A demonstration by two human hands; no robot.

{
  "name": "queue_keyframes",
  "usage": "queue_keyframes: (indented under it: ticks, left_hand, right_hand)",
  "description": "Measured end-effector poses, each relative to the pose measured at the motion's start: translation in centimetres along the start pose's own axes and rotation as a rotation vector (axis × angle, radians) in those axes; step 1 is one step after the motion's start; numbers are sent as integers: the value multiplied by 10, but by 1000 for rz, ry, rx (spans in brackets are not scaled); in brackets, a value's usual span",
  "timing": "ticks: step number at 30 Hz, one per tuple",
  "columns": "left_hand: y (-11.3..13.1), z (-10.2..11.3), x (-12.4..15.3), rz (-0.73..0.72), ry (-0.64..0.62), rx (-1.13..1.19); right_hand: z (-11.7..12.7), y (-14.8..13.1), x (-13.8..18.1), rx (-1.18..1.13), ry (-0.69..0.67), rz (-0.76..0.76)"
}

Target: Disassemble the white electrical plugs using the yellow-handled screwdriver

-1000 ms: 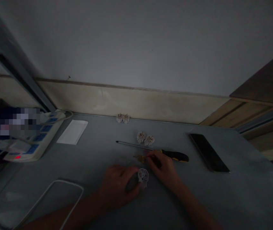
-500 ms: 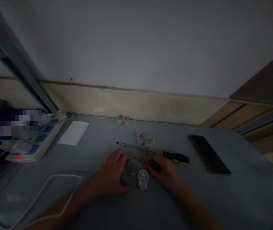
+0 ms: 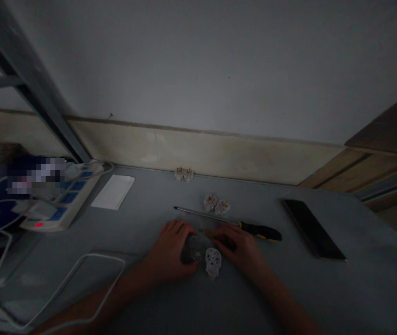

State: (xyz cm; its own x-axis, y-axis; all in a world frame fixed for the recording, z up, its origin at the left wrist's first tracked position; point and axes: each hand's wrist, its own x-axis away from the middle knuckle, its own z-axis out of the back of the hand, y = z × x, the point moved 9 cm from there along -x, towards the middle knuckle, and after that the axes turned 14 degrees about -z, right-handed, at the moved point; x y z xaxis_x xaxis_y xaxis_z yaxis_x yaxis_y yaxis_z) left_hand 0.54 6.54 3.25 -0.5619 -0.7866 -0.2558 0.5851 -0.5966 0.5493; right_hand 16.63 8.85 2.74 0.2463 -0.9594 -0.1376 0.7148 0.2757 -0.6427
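The scene is dim. My left hand [image 3: 170,251] rests on the grey table [image 3: 149,288] with its fingers curled round a small rounded grey part [image 3: 194,246]. My right hand [image 3: 242,249] lies just right of it, fingers bent down onto small brass-coloured pieces [image 3: 207,231]; what it pinches is too small to make out. A white round plug piece [image 3: 213,260] lies between the two hands, near the thumbs. Behind my right hand lies a screwdriver [image 3: 226,222] with a black and yellow handle.
Two white plug pieces [image 3: 216,204] lie behind the screwdriver and two more [image 3: 183,174] by the wall. A dark phone [image 3: 313,228] lies at right, a white paper [image 3: 113,191] and a power strip [image 3: 62,204] at left, a white cable [image 3: 80,265] in front.
My left hand has moved up and forward and closed round the grey part. My right hand has stayed at the brass pieces. The camera has shifted slightly.
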Motion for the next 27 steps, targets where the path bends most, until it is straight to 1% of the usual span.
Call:
queue_keyframes:
  ticks: [4, 9, 14, 22, 27]
  left_hand:
    - [-2, 5, 3, 50, 107, 46]
    - [-4, 3, 5, 103, 161, 114]
    - [-6, 3, 7, 107, 236, 176]
    - [-6, 2, 9, 98, 258, 166]
    - [-5, 0, 9, 91, 226, 138]
  right_hand:
    - [1, 1, 1, -7, 8, -3]
    - [2, 3, 1, -10, 1, -20]
    - [1, 3, 0, -18, -11, -26]
    - [-2, 3, -1, -49, -46, -22]
    - [4, 3, -2, -122, 6, -28]
